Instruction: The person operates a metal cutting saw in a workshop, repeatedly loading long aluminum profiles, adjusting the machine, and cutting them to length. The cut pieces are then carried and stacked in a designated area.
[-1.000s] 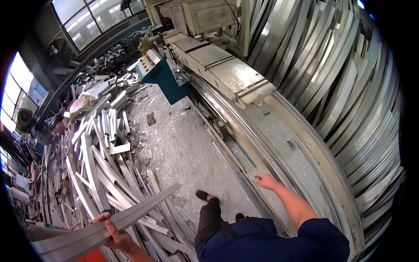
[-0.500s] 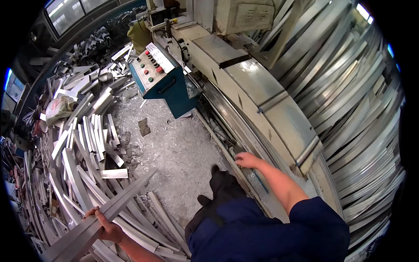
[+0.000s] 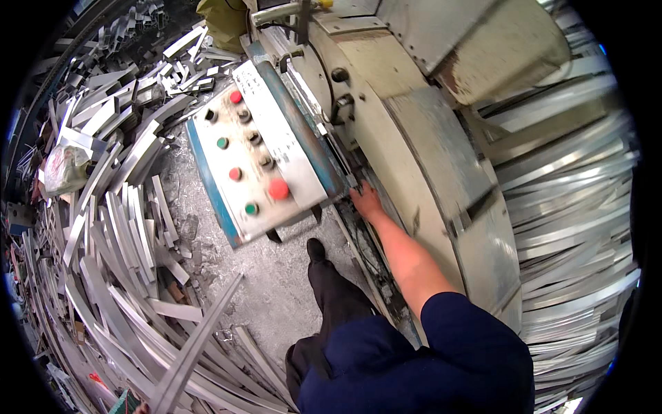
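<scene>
A long grey aluminium profile (image 3: 196, 334) slants up from the bottom left, its far end pointing ahead over the floor. Only a fingertip of my left hand (image 3: 143, 408) shows at the lower rim, closed on the profile's near end. My right arm stretches forward along the cream machine (image 3: 414, 165). My right hand (image 3: 367, 202) rests at the machine's dark lower rail (image 3: 355, 165), close to the right side of the control console (image 3: 258, 155). Its fingers are spread, with nothing visible in them. The console has a white sloping top with red, green and black buttons, on a blue body.
Piled aluminium profiles (image 3: 117, 276) cover the left side, with short offcuts (image 3: 110, 114) farther back. Long profiles (image 3: 576, 276) are stacked beyond the machine on the right. My foot (image 3: 316, 250) stands on the chip-strewn floor (image 3: 258, 297) below the console.
I have moved forward, so the console and machine are nearer. My right hand has slid ahead along the rail and its fingers have spread. My left hand has dropped mostly out of view with the profile.
</scene>
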A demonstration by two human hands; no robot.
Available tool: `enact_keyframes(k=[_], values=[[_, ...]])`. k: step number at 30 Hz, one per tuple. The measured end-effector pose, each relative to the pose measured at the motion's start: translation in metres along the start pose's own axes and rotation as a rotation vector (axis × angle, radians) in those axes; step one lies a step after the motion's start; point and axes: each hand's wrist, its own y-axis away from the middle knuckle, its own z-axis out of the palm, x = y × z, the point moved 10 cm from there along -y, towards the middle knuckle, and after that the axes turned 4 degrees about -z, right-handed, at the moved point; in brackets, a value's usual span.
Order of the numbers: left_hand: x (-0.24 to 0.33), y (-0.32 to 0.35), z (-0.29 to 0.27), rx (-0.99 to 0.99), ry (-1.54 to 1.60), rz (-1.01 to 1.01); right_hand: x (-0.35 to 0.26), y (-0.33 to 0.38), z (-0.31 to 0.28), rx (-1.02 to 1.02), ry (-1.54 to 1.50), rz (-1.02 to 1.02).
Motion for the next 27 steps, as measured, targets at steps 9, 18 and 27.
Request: enact_keyframes(k=[9, 18, 27], values=[[0.056, -0.085, 0.050, 0.059, -0.008, -0.262, 0.019, -0.086, 0.052, -0.190, -0.075, 0.098], [0.057, -0.110, 0.057, 0.128, 0.073, -0.358, -0.119, -0.076, -0.025, -0.248, 0.355, -0.051], [-0.019, -0.071, 0.019, 0.149, 0.039, -0.030, -0.210, -0.165, -0.070, 0.234, -1.335, 0.108]])
